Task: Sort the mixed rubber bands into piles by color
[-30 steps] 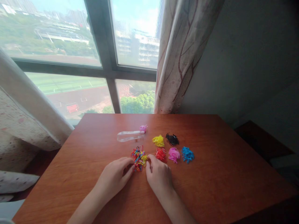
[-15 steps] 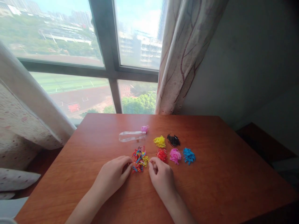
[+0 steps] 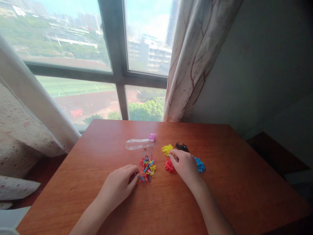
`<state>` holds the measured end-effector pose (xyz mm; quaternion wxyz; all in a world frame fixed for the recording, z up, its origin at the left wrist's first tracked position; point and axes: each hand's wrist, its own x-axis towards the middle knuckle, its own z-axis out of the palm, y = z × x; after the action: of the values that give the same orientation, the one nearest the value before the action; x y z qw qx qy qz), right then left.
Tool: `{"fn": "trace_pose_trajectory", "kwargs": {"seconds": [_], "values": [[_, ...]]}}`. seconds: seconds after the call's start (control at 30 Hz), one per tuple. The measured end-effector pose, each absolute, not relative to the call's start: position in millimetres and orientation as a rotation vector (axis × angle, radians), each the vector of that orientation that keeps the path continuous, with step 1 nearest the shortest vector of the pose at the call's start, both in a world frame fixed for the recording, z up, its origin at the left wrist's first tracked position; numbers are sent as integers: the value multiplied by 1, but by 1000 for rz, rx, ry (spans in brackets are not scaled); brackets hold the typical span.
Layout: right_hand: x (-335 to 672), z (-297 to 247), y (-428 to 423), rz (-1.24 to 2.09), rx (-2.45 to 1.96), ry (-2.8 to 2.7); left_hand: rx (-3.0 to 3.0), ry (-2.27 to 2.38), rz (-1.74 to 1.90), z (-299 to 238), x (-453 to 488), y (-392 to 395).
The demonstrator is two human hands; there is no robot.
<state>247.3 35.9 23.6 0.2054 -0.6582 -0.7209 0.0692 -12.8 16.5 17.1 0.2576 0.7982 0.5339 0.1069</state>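
A mixed pile of small coloured rubber bands [image 3: 147, 167] lies in the middle of the wooden table [image 3: 97, 156]. My left hand [image 3: 119, 186] rests at the pile's left edge, fingers curled and touching it. My right hand [image 3: 185, 165] reaches over the sorted heaps, fingertips pinched together next to the yellow heap [image 3: 166, 149]. It covers the pink heap. The red heap [image 3: 168, 165] shows at its left, the black heap [image 3: 181, 147] beyond it, the blue heap [image 3: 200, 164] at its right. What the pinch holds is too small to make out.
A clear plastic bottle [image 3: 139, 144] with a pink cap [image 3: 152, 136] lies on its side behind the mixed pile. Curtains hang at the left [image 3: 29, 111] and right [image 3: 193, 58] of the window. A dark low surface [image 3: 276, 153] stands to the table's right.
My right hand has left the mixed pile and moved right and forward over the sorted heaps, to the yellow one. My left hand has stayed at the pile.
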Motion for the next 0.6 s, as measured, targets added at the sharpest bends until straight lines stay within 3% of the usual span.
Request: {"fn": "trace_pose_trajectory", "kwargs": {"seconds": [0.6], "values": [[229, 28, 64, 53, -2059, -2179, 2147, 1431, 281, 16, -13, 16]]}}
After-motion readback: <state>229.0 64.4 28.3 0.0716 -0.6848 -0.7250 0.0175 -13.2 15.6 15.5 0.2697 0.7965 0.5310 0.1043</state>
